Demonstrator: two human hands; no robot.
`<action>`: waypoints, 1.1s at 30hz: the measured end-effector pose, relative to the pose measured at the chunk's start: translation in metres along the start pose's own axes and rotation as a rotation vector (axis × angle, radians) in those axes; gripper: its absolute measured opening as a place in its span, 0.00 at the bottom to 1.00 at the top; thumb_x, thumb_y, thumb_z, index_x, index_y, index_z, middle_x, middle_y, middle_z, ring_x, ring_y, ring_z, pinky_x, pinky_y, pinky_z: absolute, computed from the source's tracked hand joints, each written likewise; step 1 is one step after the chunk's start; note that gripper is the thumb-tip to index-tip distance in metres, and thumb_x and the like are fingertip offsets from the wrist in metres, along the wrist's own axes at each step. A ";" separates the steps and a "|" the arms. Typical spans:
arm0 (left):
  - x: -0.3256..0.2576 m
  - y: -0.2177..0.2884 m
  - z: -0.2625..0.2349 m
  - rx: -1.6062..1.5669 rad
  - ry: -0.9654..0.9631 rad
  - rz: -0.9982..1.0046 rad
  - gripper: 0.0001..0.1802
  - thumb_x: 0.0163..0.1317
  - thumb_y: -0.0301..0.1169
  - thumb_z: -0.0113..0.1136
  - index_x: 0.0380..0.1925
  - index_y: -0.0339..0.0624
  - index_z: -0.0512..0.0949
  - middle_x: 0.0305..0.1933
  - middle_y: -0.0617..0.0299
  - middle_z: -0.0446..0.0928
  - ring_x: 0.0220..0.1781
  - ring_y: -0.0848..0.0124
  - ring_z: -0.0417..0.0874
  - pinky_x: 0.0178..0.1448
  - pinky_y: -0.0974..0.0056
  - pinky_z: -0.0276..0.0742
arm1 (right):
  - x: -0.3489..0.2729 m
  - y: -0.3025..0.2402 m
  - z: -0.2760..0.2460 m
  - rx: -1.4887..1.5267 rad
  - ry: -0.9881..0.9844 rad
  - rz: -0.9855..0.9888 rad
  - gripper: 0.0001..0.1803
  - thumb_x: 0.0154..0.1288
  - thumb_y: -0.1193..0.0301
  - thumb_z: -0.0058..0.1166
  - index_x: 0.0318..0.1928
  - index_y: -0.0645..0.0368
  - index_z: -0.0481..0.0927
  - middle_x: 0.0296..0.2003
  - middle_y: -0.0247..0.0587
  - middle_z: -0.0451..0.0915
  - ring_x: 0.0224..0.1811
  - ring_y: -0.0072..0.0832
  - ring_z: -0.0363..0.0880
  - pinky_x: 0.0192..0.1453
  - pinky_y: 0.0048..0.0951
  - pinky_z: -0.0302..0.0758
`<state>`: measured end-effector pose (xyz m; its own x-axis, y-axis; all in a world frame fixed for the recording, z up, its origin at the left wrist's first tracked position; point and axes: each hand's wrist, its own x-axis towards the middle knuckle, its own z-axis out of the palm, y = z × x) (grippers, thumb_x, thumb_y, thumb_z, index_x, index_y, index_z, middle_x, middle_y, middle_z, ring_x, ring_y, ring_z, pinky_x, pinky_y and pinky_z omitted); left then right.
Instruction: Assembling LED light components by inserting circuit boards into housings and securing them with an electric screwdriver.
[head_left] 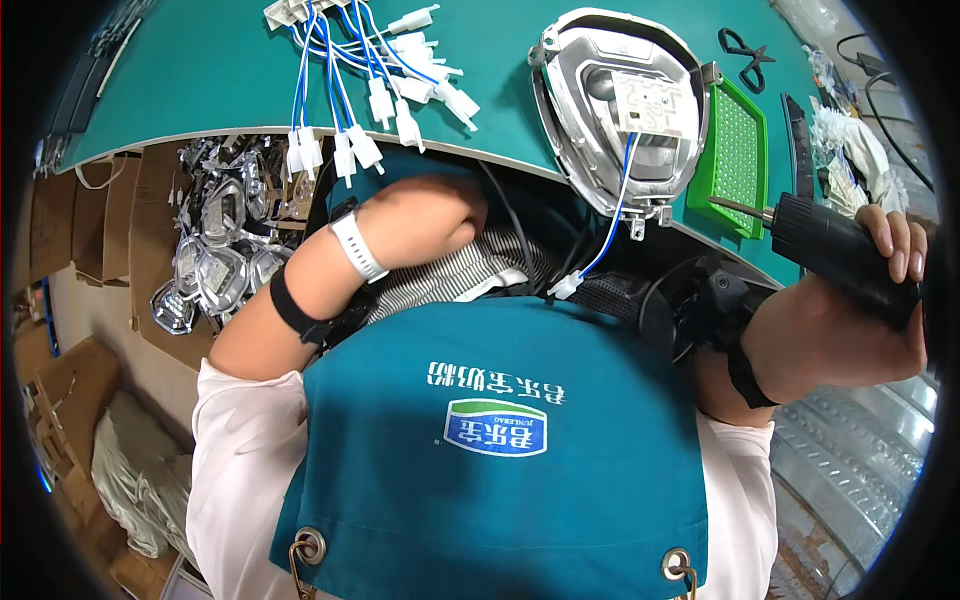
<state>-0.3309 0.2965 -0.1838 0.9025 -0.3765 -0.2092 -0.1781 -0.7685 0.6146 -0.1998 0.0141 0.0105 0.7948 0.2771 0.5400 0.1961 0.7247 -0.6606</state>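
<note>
Tray [738,160] right of metal housing [620,110]

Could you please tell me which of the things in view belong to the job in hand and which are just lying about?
In use:
right hand gripping the black electric screwdriver
metal housing with circuit board
green screw tray

Lying about:
blue-and-white wire harnesses
black scissors
box of metal parts below the bench
left hand, tucked under the bench edge, holds nothing visible

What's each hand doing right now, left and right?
Left hand: tucked under the table edge, fingers hidden; cannot be told.
Right hand: closed around a black electric screwdriver.
</note>
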 end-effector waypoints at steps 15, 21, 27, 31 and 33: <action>0.096 0.008 0.086 -0.406 -0.165 0.276 0.22 0.66 0.28 0.51 0.60 0.42 0.69 0.61 0.54 0.72 0.62 0.64 0.73 0.66 0.60 0.67 | -0.020 -0.034 -0.011 -0.313 0.213 -0.336 0.17 0.51 0.67 0.49 0.40 0.63 0.66 0.35 0.40 0.66 0.37 0.30 0.68 0.49 0.35 0.65; 0.077 0.023 0.054 -0.052 -0.047 0.249 0.21 0.67 0.32 0.50 0.59 0.40 0.71 0.61 0.52 0.72 0.62 0.63 0.72 0.65 0.61 0.67 | -0.013 -0.048 -0.034 -0.354 0.145 -0.356 0.22 0.55 0.70 0.47 0.52 0.59 0.66 0.35 0.42 0.67 0.38 0.31 0.67 0.50 0.38 0.67; 0.121 0.011 0.046 -0.404 0.230 0.347 0.19 0.62 0.33 0.54 0.53 0.39 0.74 0.56 0.46 0.74 0.60 0.54 0.73 0.62 0.57 0.69 | -0.015 -0.098 -0.075 -0.486 0.475 -0.597 0.22 0.55 0.73 0.48 0.52 0.59 0.65 0.33 0.41 0.68 0.35 0.30 0.69 0.49 0.37 0.69; 0.119 0.011 0.042 -0.312 0.210 0.341 0.19 0.62 0.34 0.55 0.52 0.39 0.74 0.56 0.46 0.74 0.60 0.53 0.73 0.62 0.57 0.69 | -0.018 -0.119 -0.082 -0.638 0.693 -0.727 0.22 0.56 0.74 0.46 0.53 0.59 0.65 0.32 0.43 0.70 0.35 0.32 0.71 0.48 0.38 0.72; 0.121 0.015 0.041 -0.268 0.197 0.336 0.19 0.62 0.34 0.55 0.52 0.39 0.74 0.55 0.46 0.74 0.60 0.53 0.73 0.61 0.57 0.69 | -0.021 -0.129 -0.093 -0.620 0.682 -0.750 0.21 0.57 0.77 0.45 0.54 0.60 0.66 0.33 0.45 0.72 0.34 0.32 0.72 0.48 0.39 0.73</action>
<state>-0.2407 0.2182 -0.2309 0.8741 -0.4559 0.1675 -0.3891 -0.4508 0.8034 -0.1888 -0.1442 0.0362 0.4677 -0.6152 0.6347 0.8384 0.0814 -0.5389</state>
